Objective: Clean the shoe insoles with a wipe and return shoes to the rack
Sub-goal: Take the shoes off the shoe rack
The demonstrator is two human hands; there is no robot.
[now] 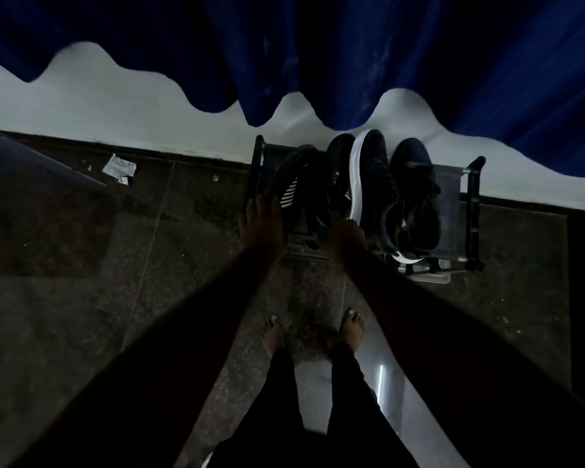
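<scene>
Now, both arms were out to the shoe rack (475,204), which stood on the floor against the wall, under the hem of a blue curtain (352,45). The left hand (260,221) lay against the outer side of the striped shoe (291,187) at the rack's left end. Its fingers pointed up along the upper, and in that gloom I could not tell whether they curled round it or only rested there. The right hand (343,236) looked closed round the heel end of the second striped shoe (338,184), just beside the first.

Further right on the rack sat a white-soled sneaker (368,170), tipped on its edge, and a dark shoe (416,184) beside it. All four were on the rack, so by my reading the pair was either being set down or picked up, and I could not say which. No wipe showed in either hand. Some pale scraps (119,168) lay on the floor by the wall, well apart from the rack, and whether they were used wipes was too small to tell.

As for handling, these looked like light knit trainers. I'd expect a soft upper that gives under the fingers and a stiffer sole and heel. The heel collar or the sole edge seemed the firm place to hold, since squeezing the upper would just crush it. The shoes were packed close, so a careless nudge could tip the neighbours.
</scene>
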